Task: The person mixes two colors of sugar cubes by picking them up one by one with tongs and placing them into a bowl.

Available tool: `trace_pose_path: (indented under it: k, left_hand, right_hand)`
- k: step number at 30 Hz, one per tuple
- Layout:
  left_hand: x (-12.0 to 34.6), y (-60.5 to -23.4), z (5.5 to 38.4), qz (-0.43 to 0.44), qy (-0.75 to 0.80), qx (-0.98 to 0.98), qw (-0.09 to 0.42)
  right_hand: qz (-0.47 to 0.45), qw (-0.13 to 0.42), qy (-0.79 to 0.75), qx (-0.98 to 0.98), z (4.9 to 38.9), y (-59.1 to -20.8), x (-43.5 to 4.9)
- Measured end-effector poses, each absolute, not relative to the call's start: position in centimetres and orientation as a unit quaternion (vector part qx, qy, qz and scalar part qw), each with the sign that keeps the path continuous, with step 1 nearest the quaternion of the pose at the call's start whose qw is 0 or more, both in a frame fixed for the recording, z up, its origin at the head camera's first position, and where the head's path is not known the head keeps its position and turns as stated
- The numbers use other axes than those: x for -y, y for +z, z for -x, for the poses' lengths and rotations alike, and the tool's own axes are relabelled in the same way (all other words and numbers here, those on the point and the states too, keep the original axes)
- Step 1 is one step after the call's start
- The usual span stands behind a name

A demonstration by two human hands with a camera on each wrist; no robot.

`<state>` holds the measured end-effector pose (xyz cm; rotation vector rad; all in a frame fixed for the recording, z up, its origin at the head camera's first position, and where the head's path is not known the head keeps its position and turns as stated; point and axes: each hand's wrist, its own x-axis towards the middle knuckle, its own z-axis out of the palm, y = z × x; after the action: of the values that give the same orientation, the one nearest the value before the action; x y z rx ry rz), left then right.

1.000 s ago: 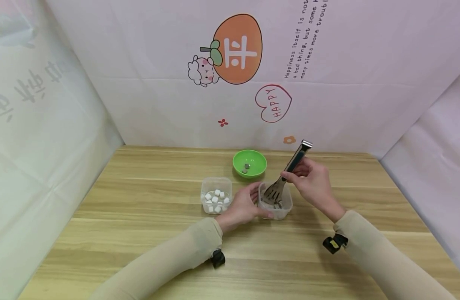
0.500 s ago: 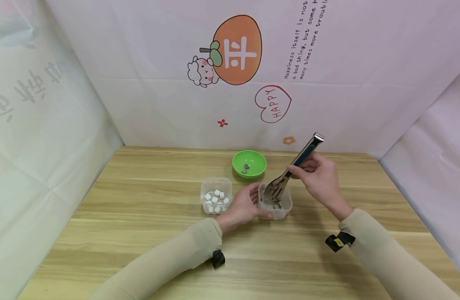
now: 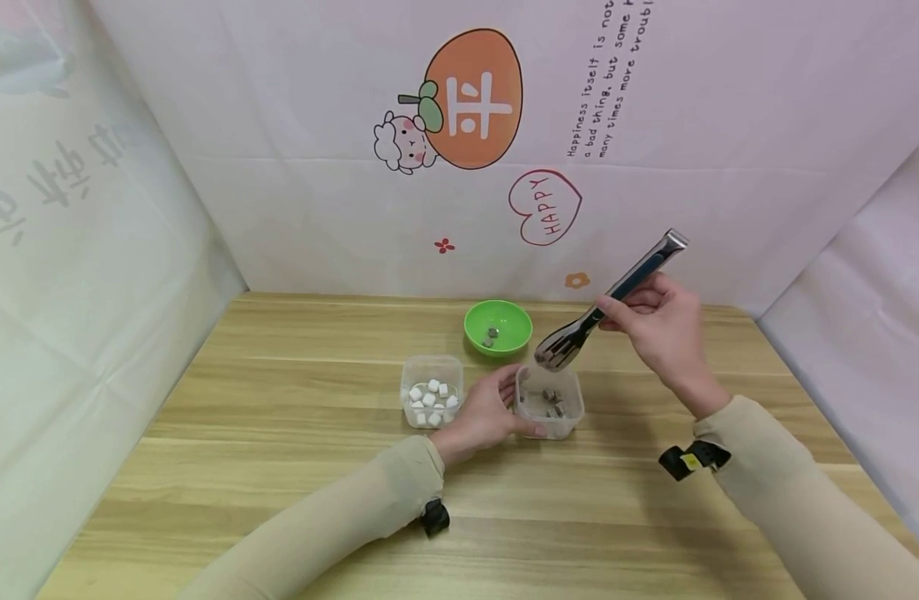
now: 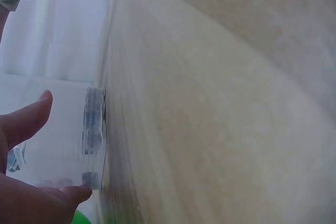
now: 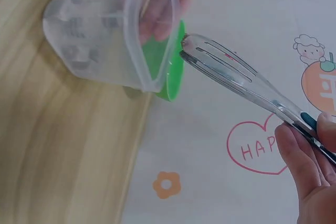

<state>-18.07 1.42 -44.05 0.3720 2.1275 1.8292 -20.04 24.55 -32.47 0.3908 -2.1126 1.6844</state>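
tongs (image 3: 571,335) slant down and leftward from the right grip (image 3: 665,333), thumb and fingers closed narrowly about their handle, and the two blades lie near together at the tips. something small and brownish shows at those tips in the right wrist view, though whether it is a cube cannot be told for certain. the tips hang just above the clear tub (image 3: 556,430), which stands below and to the left of the right grip on the counter (image 3: 279,458), with several grey cubes (image 3: 560,409) in it. the left grip (image 3: 485,412) is spread about as wide as that tub and holds it from its left side, thumb at the near wall and fingers toward the far one. beyond the left grip, and to the left of the right grip, sits the green bowl (image 3: 514,337), two grey cubes in its bottom. just to the left of the left grip is a second tub (image 3: 433,363) with white cubes (image 3: 428,400), held by neither hand. the step in hand looks to be working the tongs at the tub's mouth, the tips up at the rim. the next move, by judgement, calls for an even squeeze by the right grip, a steady tub under the left, and enough height for the tips to pass the rim without knocking it.
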Motion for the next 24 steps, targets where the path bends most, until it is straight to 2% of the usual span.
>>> trace_pose_path:
  k: [12, 24]
  left_hand:
    - [-1.4, -44.1, 18.1, -0.128, 0.637, -0.744, 0.153]
    - [-1.3, -44.0, 18.1, -0.142, 0.639, -0.741, 0.148]
  right_hand:
    - [-0.081, 0.198, 0.601, 0.770, 22.5, -31.5, -22.8]
    - [-0.039, 0.196, 0.583, 0.787, 25.4, -32.8, -21.4]
